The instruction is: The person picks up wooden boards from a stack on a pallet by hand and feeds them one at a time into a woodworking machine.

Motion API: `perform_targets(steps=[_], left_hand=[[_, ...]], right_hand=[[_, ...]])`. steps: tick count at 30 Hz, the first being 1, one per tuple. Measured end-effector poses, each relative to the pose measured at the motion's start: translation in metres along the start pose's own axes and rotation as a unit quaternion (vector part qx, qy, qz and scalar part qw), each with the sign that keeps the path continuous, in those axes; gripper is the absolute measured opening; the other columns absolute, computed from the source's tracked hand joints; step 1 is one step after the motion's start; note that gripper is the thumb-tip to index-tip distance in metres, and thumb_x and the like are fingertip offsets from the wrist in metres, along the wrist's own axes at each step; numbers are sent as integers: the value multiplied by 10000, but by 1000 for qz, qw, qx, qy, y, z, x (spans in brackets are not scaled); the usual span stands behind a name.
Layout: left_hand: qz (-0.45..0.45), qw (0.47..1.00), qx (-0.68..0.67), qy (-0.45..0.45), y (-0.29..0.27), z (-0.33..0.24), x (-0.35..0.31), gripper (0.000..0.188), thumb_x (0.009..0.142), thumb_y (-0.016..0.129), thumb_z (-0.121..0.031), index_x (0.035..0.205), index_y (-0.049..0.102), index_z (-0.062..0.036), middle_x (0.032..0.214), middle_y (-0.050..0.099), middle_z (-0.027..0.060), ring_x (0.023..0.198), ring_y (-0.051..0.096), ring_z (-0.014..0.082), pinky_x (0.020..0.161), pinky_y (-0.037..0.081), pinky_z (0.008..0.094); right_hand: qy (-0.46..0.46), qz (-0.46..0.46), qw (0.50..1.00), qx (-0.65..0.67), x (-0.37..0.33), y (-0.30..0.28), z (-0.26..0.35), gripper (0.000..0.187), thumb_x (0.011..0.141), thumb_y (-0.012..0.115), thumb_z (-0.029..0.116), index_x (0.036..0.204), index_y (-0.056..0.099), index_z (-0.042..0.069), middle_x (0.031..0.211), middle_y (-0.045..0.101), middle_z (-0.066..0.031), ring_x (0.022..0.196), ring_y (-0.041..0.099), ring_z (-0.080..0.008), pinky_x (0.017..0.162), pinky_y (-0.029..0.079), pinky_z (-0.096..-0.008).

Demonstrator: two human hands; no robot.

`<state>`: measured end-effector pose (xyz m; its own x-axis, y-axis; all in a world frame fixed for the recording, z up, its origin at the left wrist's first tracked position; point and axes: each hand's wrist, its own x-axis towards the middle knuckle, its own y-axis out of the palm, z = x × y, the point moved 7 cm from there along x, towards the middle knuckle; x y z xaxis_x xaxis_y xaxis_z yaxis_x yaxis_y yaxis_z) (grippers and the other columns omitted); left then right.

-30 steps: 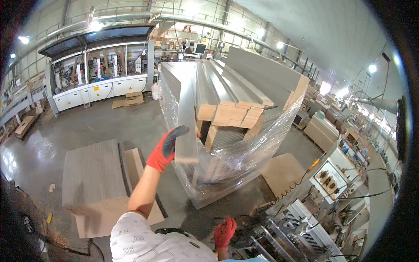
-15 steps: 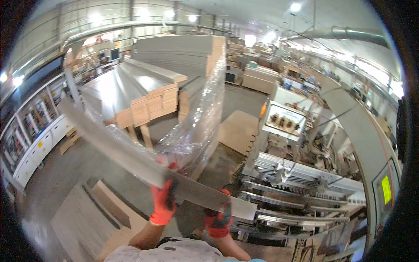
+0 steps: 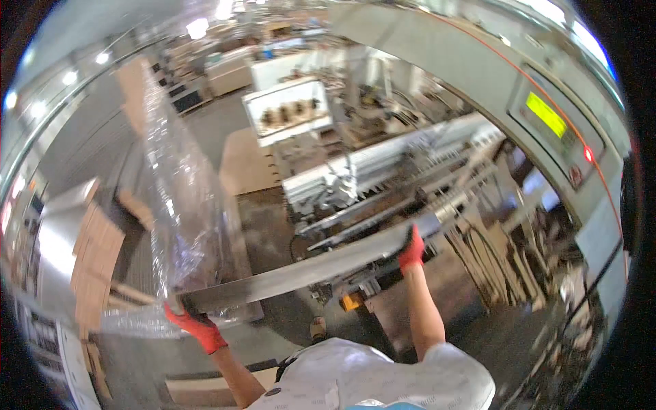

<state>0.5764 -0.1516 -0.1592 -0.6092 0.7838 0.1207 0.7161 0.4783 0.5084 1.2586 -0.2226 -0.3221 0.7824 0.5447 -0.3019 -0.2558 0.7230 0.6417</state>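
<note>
Head view: left hand [image 3: 195, 324] and right hand [image 3: 411, 249] each closed on an end of panel [image 3: 301, 270], lifted off the stack [image 3: 96, 253] but not yet on the machine [image 3: 383, 178], right.

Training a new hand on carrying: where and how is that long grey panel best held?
At its two far ends, one hand from each side, as the left hand and right hand do: the grey panel is long, thin and level, so a wide grip probably steadies it.

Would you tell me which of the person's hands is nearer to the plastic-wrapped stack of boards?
Left. The left hand grips the long panel right at the foot of the plastic-wrapped stack; the right hand holds the panel's far end, by the machine.
</note>
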Motion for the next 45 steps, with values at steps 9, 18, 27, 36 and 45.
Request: perform_targets(steps=[9, 18, 27, 36, 45], left_hand=[[140, 966, 27, -214, -35, 257, 83, 440, 1000, 573, -309, 1404, 576, -133, 1361, 610, 61, 1212, 593, 245, 1045, 463, 423], [182, 945, 271, 17, -24, 280, 134, 462, 1032, 511, -242, 1477, 496, -117, 1487, 505, 87, 1303, 525, 262, 1115, 404, 422], [126, 980, 83, -132, -7, 287, 115, 495, 1011, 522, -193, 1479, 478, -37, 1579, 401, 115, 1381, 431, 266, 1183, 307, 436], [106, 985, 61, -118, -4, 283, 114, 493, 1034, 468, -243, 1472, 473, -18, 1535, 461, 140, 1420, 410, 277, 1202, 273, 443], [127, 886, 430, 121, 1, 263, 121, 505, 992, 576, -238, 1445, 505, -28, 1528, 462, 193, 1420, 410, 347, 1203, 253, 468]], right_hand=[[-205, -42, 931, -299, 33, 102, -88, 606, 806, 747, 123, 1310, 433, 1, 1165, 644, -185, 1046, 615, -296, 939, 484, -405], [-193, -36, 821, -536, 45, 136, -128, 542, 777, 643, 122, 1265, 431, 18, 1140, 534, -324, 1082, 528, -523, 944, 450, -532], [-287, -24, 768, -572, 44, 137, -98, 430, 803, 585, 84, 1212, 468, 25, 1153, 536, -298, 1071, 537, -518, 899, 487, -525], [-317, -14, 752, -578, 44, 135, -99, 303, 820, 575, 62, 1114, 511, 26, 1086, 565, -277, 1042, 540, -497, 898, 464, -525], [-292, 62, 771, -562, 65, 126, -97, 430, 793, 589, 63, 1219, 541, 26, 1108, 580, -274, 1079, 561, -471, 913, 476, -483]])
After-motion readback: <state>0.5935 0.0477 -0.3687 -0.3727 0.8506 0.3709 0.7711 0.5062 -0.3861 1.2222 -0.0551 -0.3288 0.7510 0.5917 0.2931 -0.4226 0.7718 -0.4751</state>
